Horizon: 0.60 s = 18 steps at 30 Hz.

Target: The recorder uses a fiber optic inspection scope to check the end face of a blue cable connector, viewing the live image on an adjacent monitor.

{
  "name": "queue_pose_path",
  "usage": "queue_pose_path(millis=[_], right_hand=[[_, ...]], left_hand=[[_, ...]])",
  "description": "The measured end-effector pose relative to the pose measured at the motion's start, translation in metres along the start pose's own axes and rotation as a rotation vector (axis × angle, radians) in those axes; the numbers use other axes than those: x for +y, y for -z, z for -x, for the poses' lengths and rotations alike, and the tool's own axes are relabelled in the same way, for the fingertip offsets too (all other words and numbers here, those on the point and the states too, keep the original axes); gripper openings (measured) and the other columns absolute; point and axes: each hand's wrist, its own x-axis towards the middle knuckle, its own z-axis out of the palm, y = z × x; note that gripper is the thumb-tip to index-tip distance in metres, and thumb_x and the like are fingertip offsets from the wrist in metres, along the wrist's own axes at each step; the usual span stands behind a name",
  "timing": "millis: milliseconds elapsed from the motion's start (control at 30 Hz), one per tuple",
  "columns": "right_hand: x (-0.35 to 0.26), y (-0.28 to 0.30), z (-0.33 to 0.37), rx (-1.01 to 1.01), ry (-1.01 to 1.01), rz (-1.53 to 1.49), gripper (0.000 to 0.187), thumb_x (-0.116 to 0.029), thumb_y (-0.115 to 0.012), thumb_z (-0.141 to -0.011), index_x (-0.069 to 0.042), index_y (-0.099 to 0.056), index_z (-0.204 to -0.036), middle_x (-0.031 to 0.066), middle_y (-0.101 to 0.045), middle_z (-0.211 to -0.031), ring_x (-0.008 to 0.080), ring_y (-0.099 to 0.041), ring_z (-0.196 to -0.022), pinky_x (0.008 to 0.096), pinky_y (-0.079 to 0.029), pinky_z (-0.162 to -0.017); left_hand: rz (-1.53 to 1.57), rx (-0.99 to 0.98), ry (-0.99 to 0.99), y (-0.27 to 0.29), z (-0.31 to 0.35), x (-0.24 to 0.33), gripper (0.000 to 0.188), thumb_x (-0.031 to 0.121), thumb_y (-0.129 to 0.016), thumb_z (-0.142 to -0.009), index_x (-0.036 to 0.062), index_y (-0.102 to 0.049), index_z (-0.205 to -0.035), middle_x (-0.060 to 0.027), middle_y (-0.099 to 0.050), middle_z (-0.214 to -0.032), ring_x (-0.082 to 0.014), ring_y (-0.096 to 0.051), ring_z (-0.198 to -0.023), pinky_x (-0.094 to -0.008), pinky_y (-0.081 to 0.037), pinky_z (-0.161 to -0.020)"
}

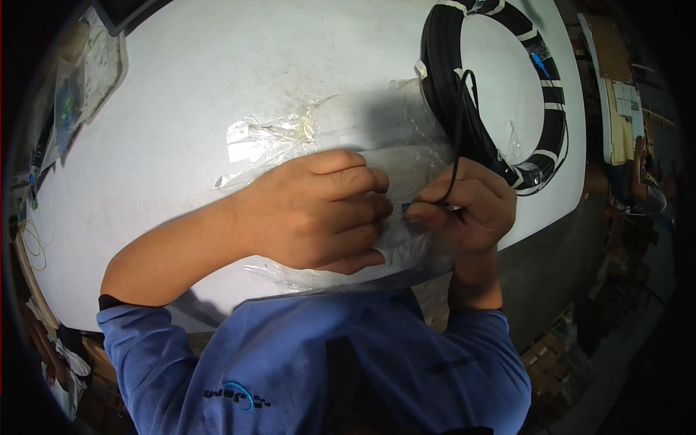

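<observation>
My right hand (pixel 467 206) pinches the thin end of a black cable (pixel 456 163) between thumb and fingers. A small blue tip (pixel 407 207) shows just past the fingertips; its exact kind is too small to tell. Beside it, my left hand (pixel 326 210) is closed, its fingers curled onto a crumpled clear plastic bag (pixel 348 130) spread on the table in front of me. The fingertips of that hand are hidden. From my right hand the cable runs up to a large black coil of cable (pixel 444 58), bound at intervals with white ties.
The white table (pixel 217 58) spans most of the view. A blue clip-like piece (pixel 539 64) sits on the coil's right side. Plastic pouches (pixel 69 94) lie at the far left. Past the right edge are another workbench (pixel 609 87), a person (pixel 641 185) and cardboard boxes (pixel 544 355).
</observation>
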Motion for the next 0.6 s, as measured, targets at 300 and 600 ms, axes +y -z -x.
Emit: queue_pose_path(millis=[300, 600], right_hand=[[-0.0009, -0.0021, 0.0003, 0.019, 0.021, 0.033, 0.033, -0.022, -0.097, -0.072, -0.007, -0.068, -0.076, 0.0033, -0.068, -0.069, 0.0129, -0.062, -0.056, 0.0249, -0.047, -0.047], [0.0011, -0.0024, 0.0013, 0.026, 0.035, 0.03, 0.032, -0.022, -0.098, -0.071, -0.007, -0.07, -0.079, 0.0038, -0.067, -0.069, 0.0127, -0.062, -0.055, 0.025, -0.047, -0.047]], left_hand=[[0.014, 0.006, -0.005, -0.0004, 0.0001, -0.0008, 0.027, 0.031, -0.083, -0.08, 0.0042, -0.076, -0.081, -0.0096, -0.076, -0.094, -0.0278, -0.071, -0.101, -0.0382, -0.058, -0.086], [0.019, 0.018, -0.002, -0.0012, -0.0001, -0.0006, 0.026, 0.029, -0.083, -0.079, 0.0044, -0.076, -0.08, -0.0103, -0.076, -0.093, -0.0279, -0.071, -0.101, -0.0378, -0.058, -0.086]])
